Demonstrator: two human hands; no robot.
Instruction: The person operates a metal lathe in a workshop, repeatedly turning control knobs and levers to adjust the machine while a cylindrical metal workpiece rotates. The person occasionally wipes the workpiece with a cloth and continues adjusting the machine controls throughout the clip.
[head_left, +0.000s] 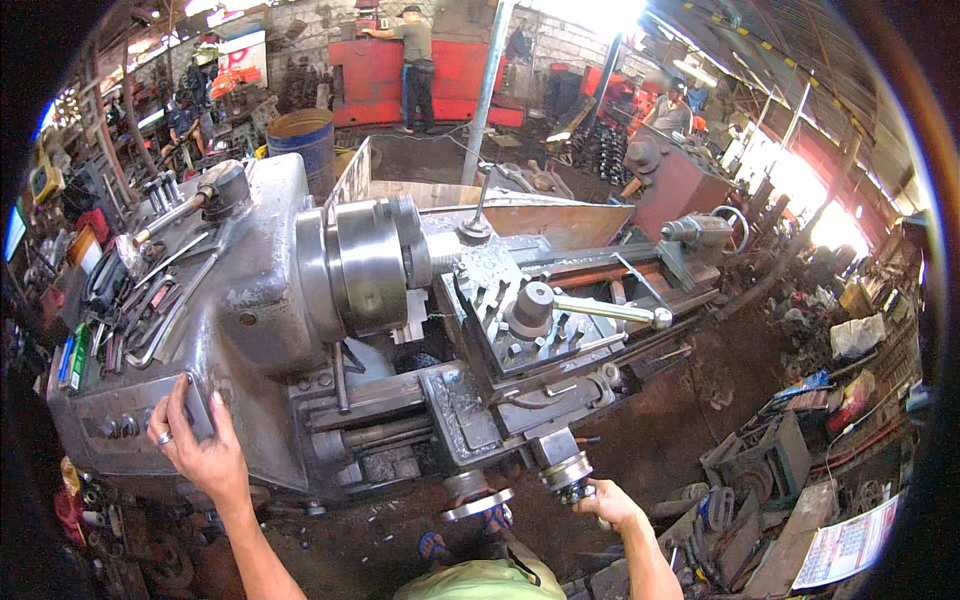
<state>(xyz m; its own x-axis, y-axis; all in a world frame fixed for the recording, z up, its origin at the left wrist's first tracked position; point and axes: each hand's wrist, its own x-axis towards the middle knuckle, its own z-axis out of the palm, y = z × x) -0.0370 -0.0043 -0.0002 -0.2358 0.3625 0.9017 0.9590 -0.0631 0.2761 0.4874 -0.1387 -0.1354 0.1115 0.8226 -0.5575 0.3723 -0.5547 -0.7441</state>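
Observation:
A large grey metal lathe (250, 270) stretches before me. My left hand (195, 450) lies against the control panel (130, 420) on its headstock, fingers spread and a ring on one. My right hand (612, 503) is closed around the crank handle of a small handwheel (566, 472). Left of that, a larger handwheel (478, 505) hangs below the carriage. The chuck (370, 265) holds a threaded-looking metal workpiece (440, 252). Beside the workpiece sits the tool post (532, 308) with its long clamping lever (610, 312). Metal chips lie scattered on the carriage.
Wrenches and hex keys (165, 310) lie on the headstock. At the far right of the bed stands the tailstock (697, 232). Metal parts and a calendar sheet (845, 545) crowd the right. Behind are a blue drum (302, 140) and a standing person (415, 70).

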